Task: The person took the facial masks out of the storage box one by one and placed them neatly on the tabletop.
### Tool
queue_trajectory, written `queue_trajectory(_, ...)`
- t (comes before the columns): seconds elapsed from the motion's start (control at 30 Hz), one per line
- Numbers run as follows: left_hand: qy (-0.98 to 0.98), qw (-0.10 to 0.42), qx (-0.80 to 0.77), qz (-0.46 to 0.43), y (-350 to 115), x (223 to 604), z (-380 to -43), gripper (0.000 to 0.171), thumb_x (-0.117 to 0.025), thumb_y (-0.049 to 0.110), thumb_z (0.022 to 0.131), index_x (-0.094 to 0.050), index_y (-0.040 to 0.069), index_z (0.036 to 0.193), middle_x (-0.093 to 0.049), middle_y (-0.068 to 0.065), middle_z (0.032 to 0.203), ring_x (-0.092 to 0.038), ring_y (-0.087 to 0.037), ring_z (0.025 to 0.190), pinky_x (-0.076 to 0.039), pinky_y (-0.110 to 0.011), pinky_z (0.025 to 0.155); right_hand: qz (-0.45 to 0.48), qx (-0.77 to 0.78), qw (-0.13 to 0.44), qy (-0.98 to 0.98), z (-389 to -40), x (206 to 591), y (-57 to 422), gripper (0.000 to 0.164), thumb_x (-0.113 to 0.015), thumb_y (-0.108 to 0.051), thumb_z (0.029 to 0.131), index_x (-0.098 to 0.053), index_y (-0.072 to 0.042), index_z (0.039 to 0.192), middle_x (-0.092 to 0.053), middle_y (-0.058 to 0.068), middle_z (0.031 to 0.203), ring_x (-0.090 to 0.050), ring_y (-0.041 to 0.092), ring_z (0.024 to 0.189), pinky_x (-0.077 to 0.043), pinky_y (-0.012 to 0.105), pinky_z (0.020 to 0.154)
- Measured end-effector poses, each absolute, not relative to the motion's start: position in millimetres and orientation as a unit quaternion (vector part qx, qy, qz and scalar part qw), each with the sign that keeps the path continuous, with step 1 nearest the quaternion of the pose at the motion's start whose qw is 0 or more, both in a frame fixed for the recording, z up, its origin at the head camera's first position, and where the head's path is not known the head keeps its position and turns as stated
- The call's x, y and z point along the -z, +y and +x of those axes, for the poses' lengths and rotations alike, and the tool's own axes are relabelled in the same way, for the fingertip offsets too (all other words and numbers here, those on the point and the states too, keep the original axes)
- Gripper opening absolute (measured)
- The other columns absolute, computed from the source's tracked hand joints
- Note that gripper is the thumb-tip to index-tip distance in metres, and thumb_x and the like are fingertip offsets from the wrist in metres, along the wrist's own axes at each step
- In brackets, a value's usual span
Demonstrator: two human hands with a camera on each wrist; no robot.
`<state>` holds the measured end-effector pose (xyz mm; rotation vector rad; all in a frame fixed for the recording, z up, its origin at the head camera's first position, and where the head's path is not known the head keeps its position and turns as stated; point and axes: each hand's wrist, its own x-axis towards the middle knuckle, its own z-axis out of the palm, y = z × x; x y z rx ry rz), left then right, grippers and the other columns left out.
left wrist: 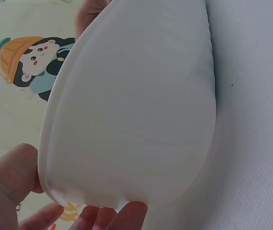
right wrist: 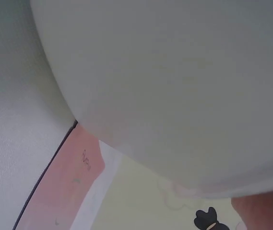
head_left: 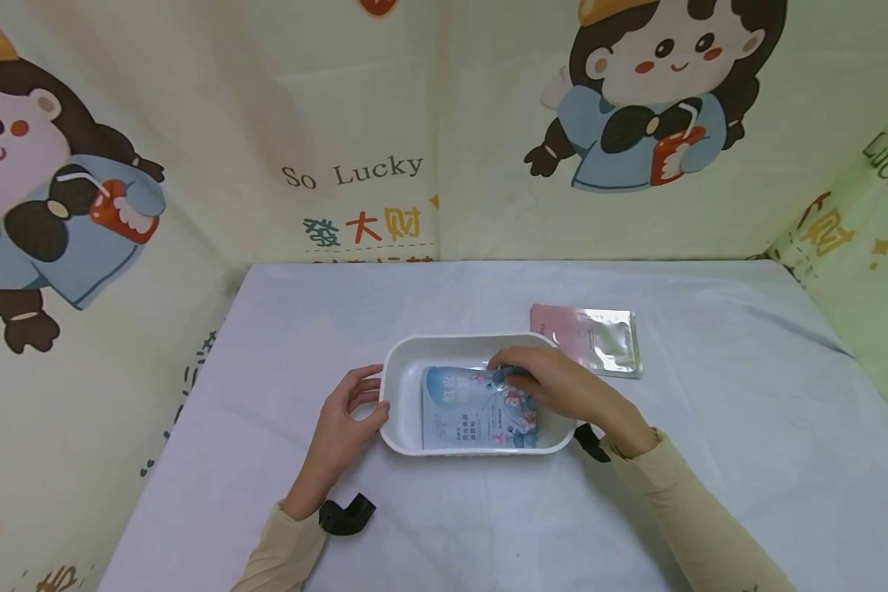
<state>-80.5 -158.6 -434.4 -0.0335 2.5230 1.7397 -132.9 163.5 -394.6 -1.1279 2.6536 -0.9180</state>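
Observation:
A white oblong tray (head_left: 403, 403) with rounded corners stands on the cloth-covered table. My left hand (head_left: 346, 423) holds its left end, thumb toward the front corner and fingers behind. The left wrist view has those fingertips (left wrist: 129, 215) against the outer wall of the tray (left wrist: 131, 105). Inside the tray lies a blue packet (head_left: 462, 411) printed with pink flowers. Reaching in over the right rim, my right hand (head_left: 555, 380) pinches the packet's upper right part; its fingertips are partly hidden. In the right wrist view the tray's outside (right wrist: 165, 86) blocks the packet.
A flat pink and silver packet (head_left: 599, 339) lies behind the tray's right end, partly under my right wrist's line of sight. White cloth (head_left: 747, 460) covers the table. A printed curtain (head_left: 488, 164) hangs along the back and sides.

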Motion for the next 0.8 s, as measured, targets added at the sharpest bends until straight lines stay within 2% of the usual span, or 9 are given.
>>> queue_trajectory(0.2,0.822,0.037,-0.568,-0.008,-158,435,-81,0.051,-0.071,0.009,0.089,-0.055,0.018,0.136,-0.064,-0.010,0.127,-0.063,-0.026,0.114,-0.055,-0.044,0.095,-0.370,0.307,0.052,0.875,-132,392,168,0.026,-0.069,-0.003,0.091,-0.066,-0.011,0.116,-0.067,-0.005,0.110,-0.060,0.008,0.098,-0.055,0.029,0.086)
queue_trajectory(0.47,0.822,0.037,-0.569,-0.009,-158,435,-81,0.051,-0.071,0.009,0.088,-0.055,0.018,0.136,-0.064,-0.010,0.127,-0.063,-0.026,0.114,-0.056,-0.041,0.094,-0.365,0.309,0.039,0.877,-130,385,174,0.028,-0.069,-0.003,0.090,-0.066,-0.012,0.116,-0.067,-0.006,0.111,-0.061,0.007,0.097,-0.055,0.031,0.089)
queue_trajectory(0.8,0.824,0.036,-0.566,-0.008,-159,437,-80,0.050,-0.071,0.009,0.088,-0.055,0.019,0.135,-0.064,-0.009,0.127,-0.063,-0.025,0.114,-0.055,-0.041,0.095,-0.346,0.318,0.043,0.882,-130,372,181,0.027,-0.069,-0.004,0.090,-0.067,-0.014,0.115,-0.068,-0.005,0.109,-0.062,0.009,0.093,-0.057,0.030,0.085)
